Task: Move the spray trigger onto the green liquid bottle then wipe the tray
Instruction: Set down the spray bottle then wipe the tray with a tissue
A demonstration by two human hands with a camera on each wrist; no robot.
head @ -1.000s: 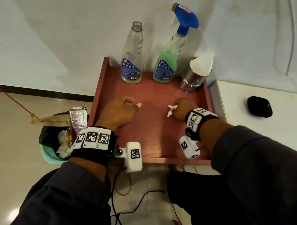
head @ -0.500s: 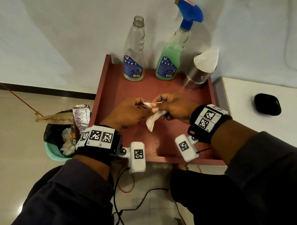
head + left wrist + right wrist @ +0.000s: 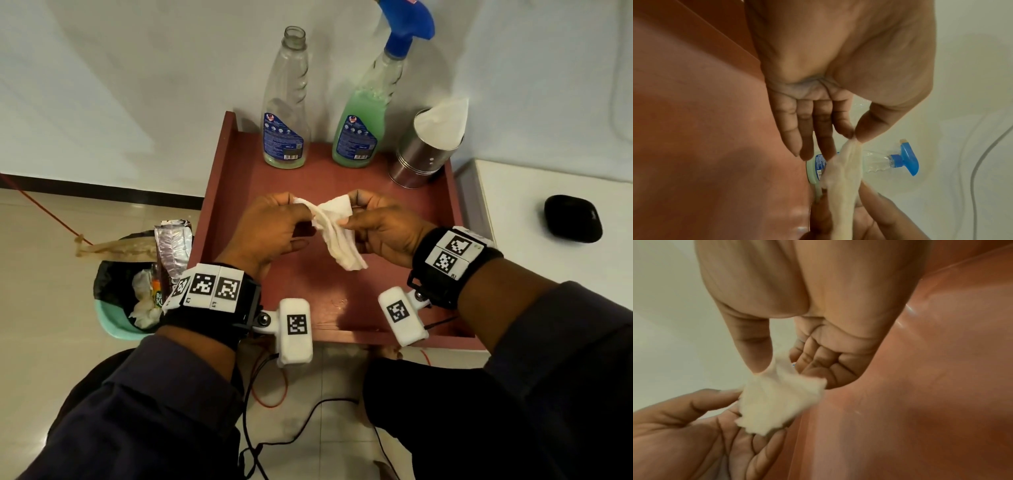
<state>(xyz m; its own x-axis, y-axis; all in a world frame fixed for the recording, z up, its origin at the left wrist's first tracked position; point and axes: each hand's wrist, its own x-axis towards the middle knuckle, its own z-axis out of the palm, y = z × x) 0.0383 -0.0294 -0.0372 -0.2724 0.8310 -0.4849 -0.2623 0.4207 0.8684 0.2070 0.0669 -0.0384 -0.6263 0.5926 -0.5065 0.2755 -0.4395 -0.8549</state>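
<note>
Both hands hold a white tissue (image 3: pixel 337 228) above the middle of the reddish-brown tray (image 3: pixel 342 308). My left hand (image 3: pixel 274 226) pinches one end of the tissue (image 3: pixel 842 170) between thumb and forefinger, its other fingers straight. My right hand (image 3: pixel 380 228) pinches the other end of the tissue (image 3: pixel 777 402). At the tray's back stands the green liquid bottle (image 3: pixel 363 130) with the blue spray trigger (image 3: pixel 409 25) on its neck. Left of it an almost empty clear bottle (image 3: pixel 284 113) has no cap.
A steel can (image 3: pixel 419 161) stuffed with white tissue stands at the tray's back right corner. A bin (image 3: pixel 133 291) full of rubbish sits on the floor left of the tray. A black case (image 3: pixel 572 217) lies on the white surface to the right. Cables run under the tray.
The hands came together from apart over the tray. The tissue, balled in the right hand before, is now drawn out between both hands.
</note>
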